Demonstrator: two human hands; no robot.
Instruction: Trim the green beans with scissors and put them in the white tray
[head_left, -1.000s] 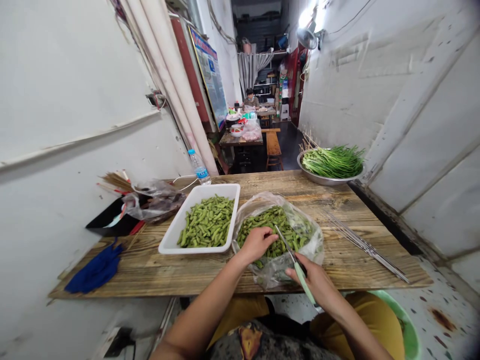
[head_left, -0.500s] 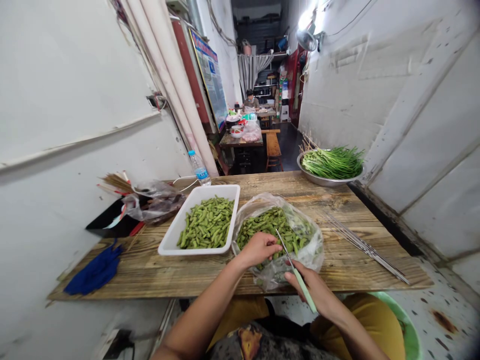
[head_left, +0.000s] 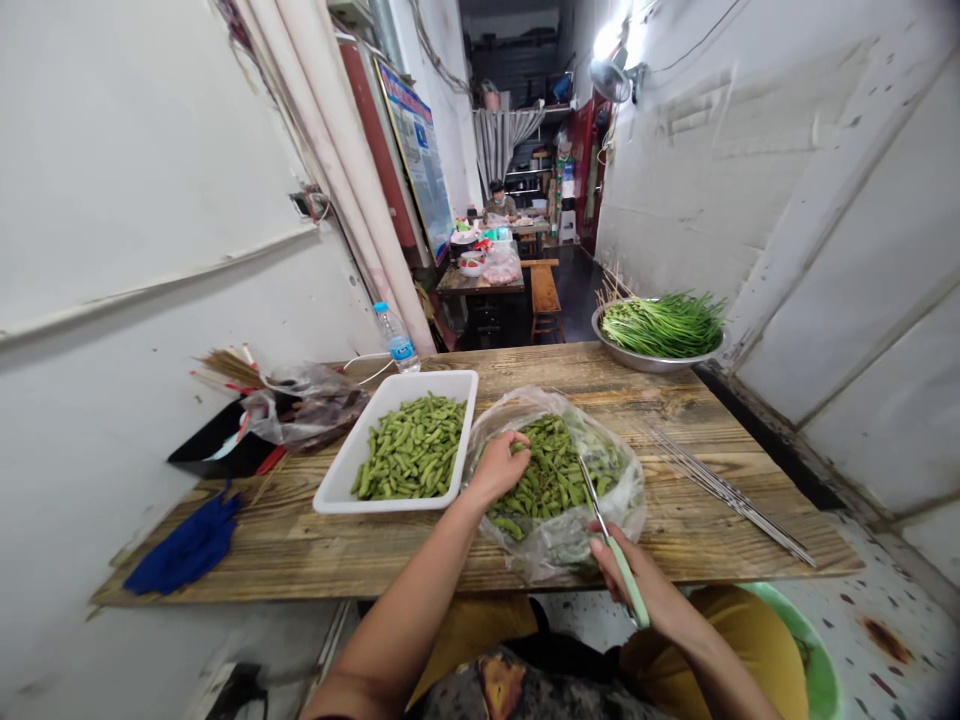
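Note:
A clear plastic bag (head_left: 559,560) lies open on the wooden table (head_left: 697,530), holding a heap of green edamame pods (head_left: 551,475). My left hand (head_left: 495,468) rests at the left of that heap, fingers curled down among the pods; I cannot tell if it holds one. My right hand (head_left: 641,580) grips green-handled scissors (head_left: 619,560), their blades pointing up over the bag's right side. A white rectangular tray (head_left: 394,440) full of pods stands left of the bag, apart from both hands.
A steel bowl of long green stems (head_left: 660,335) stands at the far right of the table. Metal skewers (head_left: 724,490) lie to the right, and a water bottle (head_left: 396,338) and crumpled plastic bag (head_left: 307,405) lie at the left. A person sits at a distant table (head_left: 480,282).
My left hand has shifted left and up along the pods. My right hand and the scissors have moved right, towards the bag's right edge.

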